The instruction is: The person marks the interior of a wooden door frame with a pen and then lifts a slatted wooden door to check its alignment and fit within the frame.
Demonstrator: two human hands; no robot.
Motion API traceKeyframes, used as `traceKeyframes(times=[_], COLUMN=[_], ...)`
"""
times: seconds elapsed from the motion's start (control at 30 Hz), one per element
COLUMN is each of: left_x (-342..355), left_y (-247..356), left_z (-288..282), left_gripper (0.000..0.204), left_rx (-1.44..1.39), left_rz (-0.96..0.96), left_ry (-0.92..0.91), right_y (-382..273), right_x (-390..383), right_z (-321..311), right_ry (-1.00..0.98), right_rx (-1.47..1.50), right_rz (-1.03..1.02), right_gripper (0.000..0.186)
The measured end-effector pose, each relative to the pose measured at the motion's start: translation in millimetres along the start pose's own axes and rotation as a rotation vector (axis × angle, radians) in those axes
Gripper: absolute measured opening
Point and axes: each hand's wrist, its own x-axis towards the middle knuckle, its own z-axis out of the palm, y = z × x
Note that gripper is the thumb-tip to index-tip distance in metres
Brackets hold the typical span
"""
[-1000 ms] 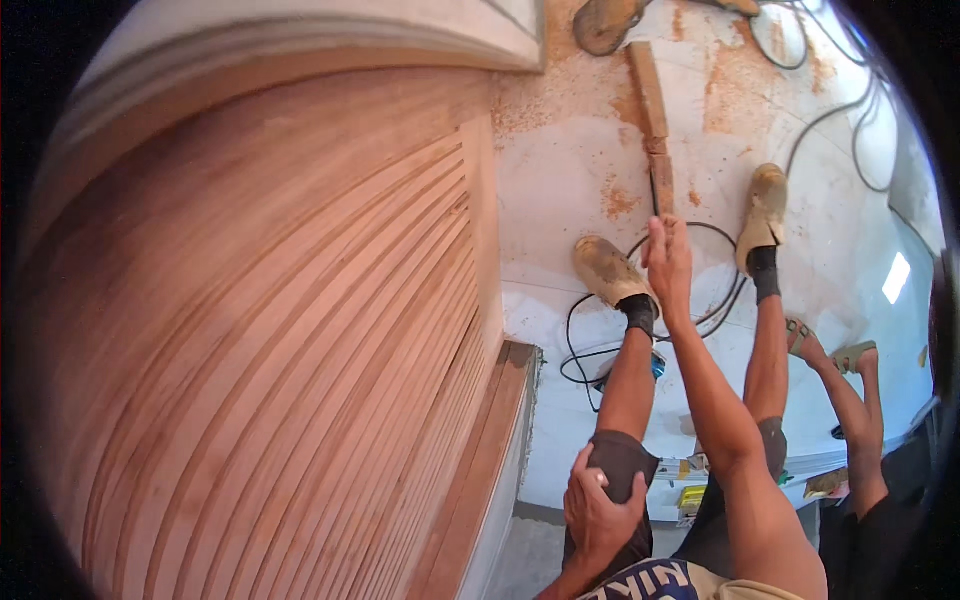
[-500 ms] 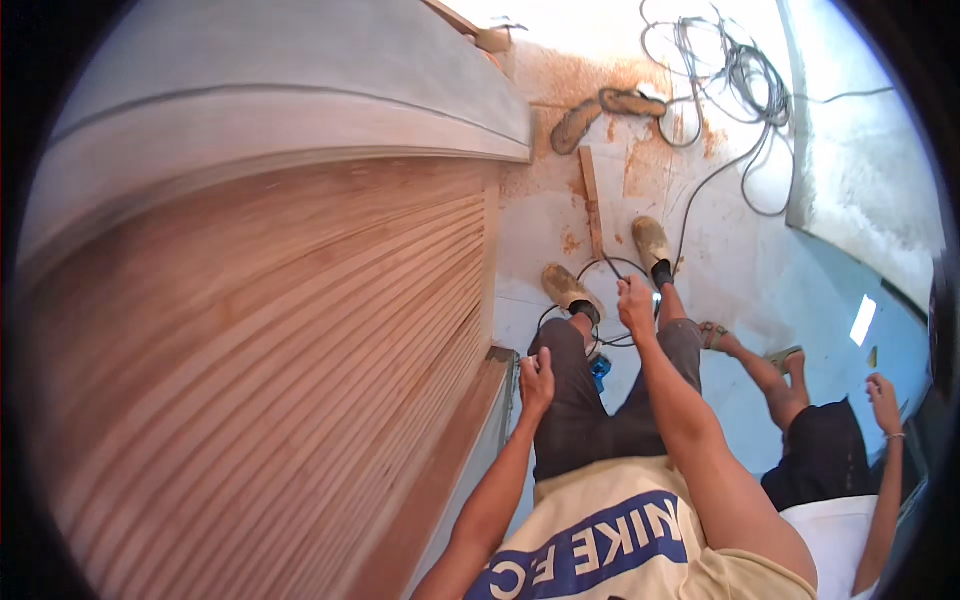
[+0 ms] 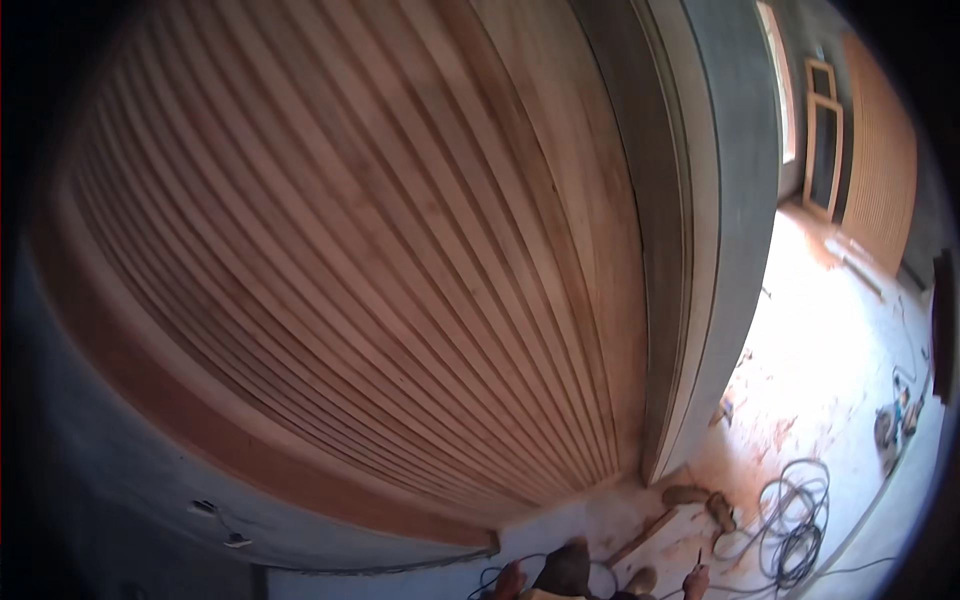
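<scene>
A large slatted wooden panel point(image 3: 400, 270) fills most of the head view, with a reddish-brown wooden edge point(image 3: 270, 450) along one side. At the lower edge, my right hand point(image 3: 696, 582) is closed around a thin dark pointed tool point(image 3: 700, 557), whose exact kind is too small to tell. My left hand point(image 3: 510, 580) is near the panel's lower corner, apart from it. Its fingers are too small and dim to make out. Between my hands show my bent knee point(image 3: 565, 570) and the tip of my shoe point(image 3: 641, 579).
A wooden strip point(image 3: 642, 537) lies on the floor beside dirty slippers point(image 3: 720, 512). To their right is a coiled dark cable point(image 3: 797, 545). Farther right lies a power tool point(image 3: 893, 425). Another slatted panel point(image 3: 880, 150) and a wooden frame point(image 3: 823, 155) stand at the far right.
My view has swung up and leftward to the panel, so my hands now sit at the lower edge. The other person has left the view. The thin tool remains in my right hand.
</scene>
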Motion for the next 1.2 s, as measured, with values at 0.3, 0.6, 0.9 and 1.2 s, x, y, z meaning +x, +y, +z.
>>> traceKeyframes(times=[0.3, 0.6, 0.9, 1.2], left_x=[84, 99, 73, 43], left_y=[49, 65, 54, 22], left_z=[-59, -113, -152, -233], left_gripper=[0.026, 0.028, 0.030, 0.032], left_rx=[-0.199, -0.296, -0.437, -0.562], left_rz=[-0.480, -0.544, -0.658, -0.677], left_ry=[0.258, 0.539, 0.876, 1.403], right_y=[-58, -137, -181, -286], right_x=[58, 83, 69, 29], right_z=[-25, -26, -35, -71], right_ry=[-0.138, -0.280, -0.392, -0.520], right_rx=[-0.169, -0.161, -0.133, -0.037], right_rz=[-0.436, -0.587, -0.702, -0.948], right_gripper=[0.028, 0.026, 0.026, 0.027])
